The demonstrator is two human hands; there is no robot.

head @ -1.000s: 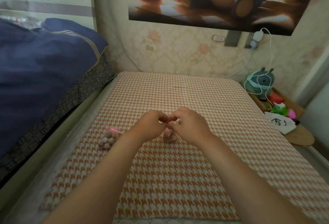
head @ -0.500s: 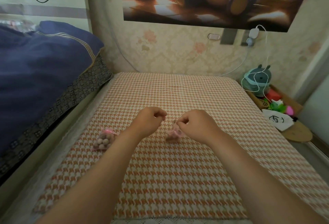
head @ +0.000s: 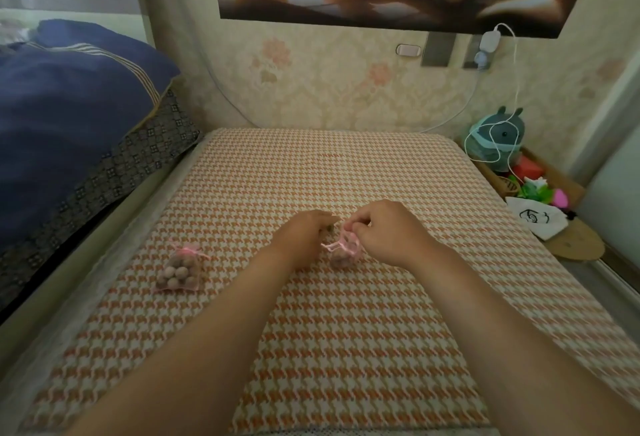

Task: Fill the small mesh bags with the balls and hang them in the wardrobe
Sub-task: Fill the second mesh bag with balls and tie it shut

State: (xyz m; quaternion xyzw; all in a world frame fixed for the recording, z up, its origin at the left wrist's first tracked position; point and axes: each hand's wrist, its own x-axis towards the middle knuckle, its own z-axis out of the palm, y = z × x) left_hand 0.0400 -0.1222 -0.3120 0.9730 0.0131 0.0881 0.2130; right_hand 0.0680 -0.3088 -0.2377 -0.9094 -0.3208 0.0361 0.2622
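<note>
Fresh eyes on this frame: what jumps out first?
Centre: the right hand pinches the top of a small pink mesh bag of brownish balls on the orange-and-white houndstooth cover, the left hand close beside it. A second pink mesh bag, tied with ribbon and full of balls, lies apart to the left. A navy blue quilt is heaped at far left.

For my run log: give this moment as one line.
right hand: pinches middle bag top | left hand: beside it, grip unclear | left bag: tied, on mat
</note>
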